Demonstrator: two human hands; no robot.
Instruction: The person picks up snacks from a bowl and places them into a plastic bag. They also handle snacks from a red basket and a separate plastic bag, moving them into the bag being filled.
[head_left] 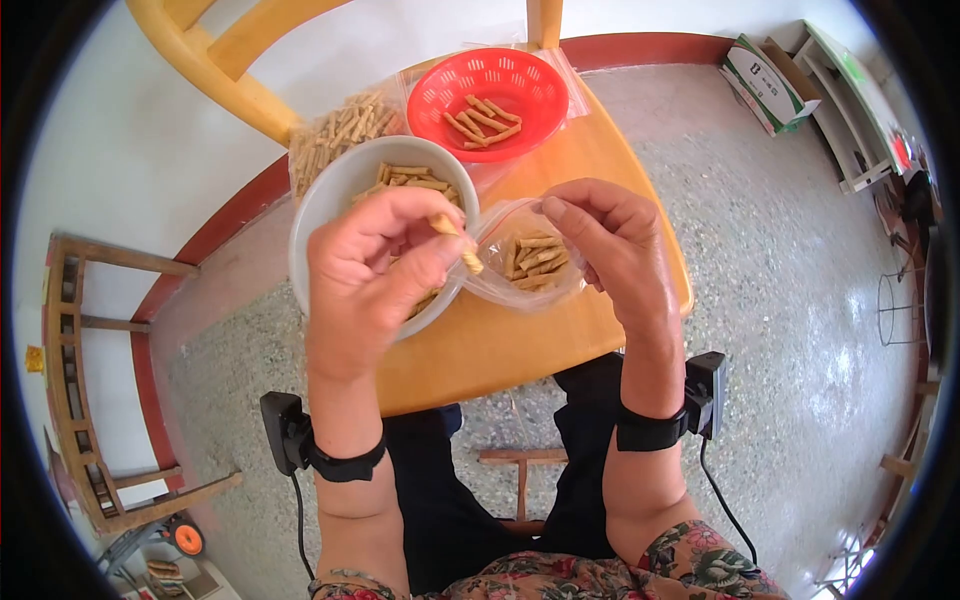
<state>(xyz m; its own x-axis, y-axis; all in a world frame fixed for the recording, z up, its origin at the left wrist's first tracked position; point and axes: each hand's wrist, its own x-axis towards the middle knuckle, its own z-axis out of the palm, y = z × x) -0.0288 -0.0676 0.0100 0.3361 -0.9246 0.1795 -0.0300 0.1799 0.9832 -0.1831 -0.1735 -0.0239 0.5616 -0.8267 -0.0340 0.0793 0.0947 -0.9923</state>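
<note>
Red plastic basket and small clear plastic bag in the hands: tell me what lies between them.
Head view: only bare orange wooden tabletop separates the red plastic basket from the small clear plastic bag; a flat clear plastic sheet lies under the basket.

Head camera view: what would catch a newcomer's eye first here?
At centre, the left hand pinches tan snack sticks at the mouth of a small clear plastic bag, which the right hand holds open. Behind sit a white bowl of sticks and a bright red basket on the wooden table.

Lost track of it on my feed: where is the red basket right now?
In the head view the red basket sits at the far edge of the wooden table, beyond the white bowl and slightly to its right.
</note>
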